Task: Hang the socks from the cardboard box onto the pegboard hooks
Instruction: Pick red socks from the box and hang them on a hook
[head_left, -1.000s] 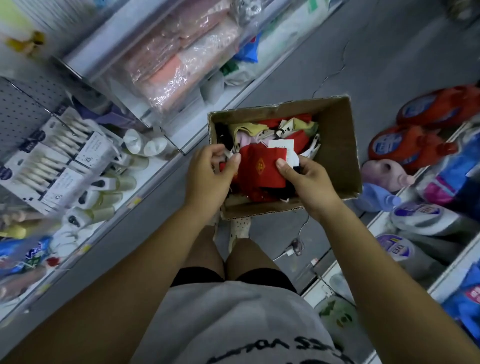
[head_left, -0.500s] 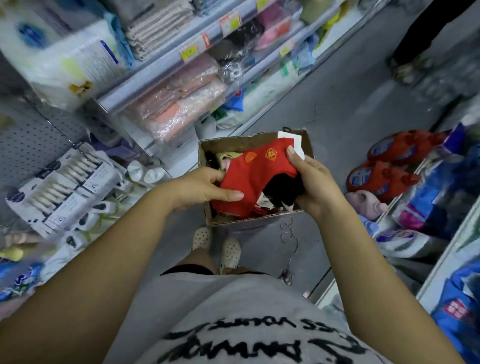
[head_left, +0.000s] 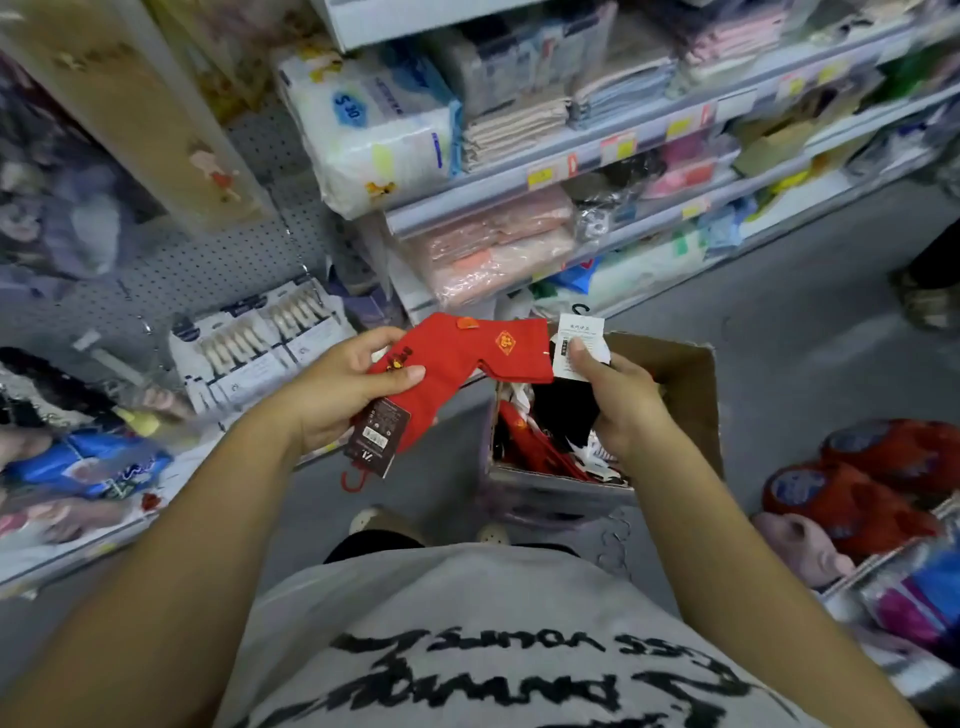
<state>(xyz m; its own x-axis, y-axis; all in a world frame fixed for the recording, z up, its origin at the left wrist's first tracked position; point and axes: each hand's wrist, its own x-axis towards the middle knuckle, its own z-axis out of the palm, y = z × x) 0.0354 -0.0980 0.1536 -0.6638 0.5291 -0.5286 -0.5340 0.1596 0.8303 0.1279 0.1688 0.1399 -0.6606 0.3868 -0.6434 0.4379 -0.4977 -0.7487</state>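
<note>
Shelving (head_left: 597, 156) fills the top. Vs 0.5 s ago the view has tipped up, so more of it shows. Pegboard (head_left: 208, 270) at left, partly covered. Floor (head_left: 779, 322) grey. Cardboard box (head_left: 691, 384) sits on it, now lower right of centre rather than mid-frame, w/ more socks inside. Red bottles (head_left: 857, 499) at far right.

Red socks (head_left: 467, 358) are out of the box. Before they were over its opening; now they're stretched above & left of it, between both hands, on the pegboard side.

Left hand (head_left: 332, 395) grips the socks' lower end, thumb across the front, fingers curled behind. Right hand (head_left: 618, 400) is over the box, thumb pinching the white tag (head_left: 579, 345) at the socks' upper end. Black fabric (head_left: 566, 410) lies under its fingers; can't tell if it's gripped too.

Dark label (head_left: 376, 439) hangs below the left hand, w/ a small red hook (head_left: 353, 480) beneath it.
</note>
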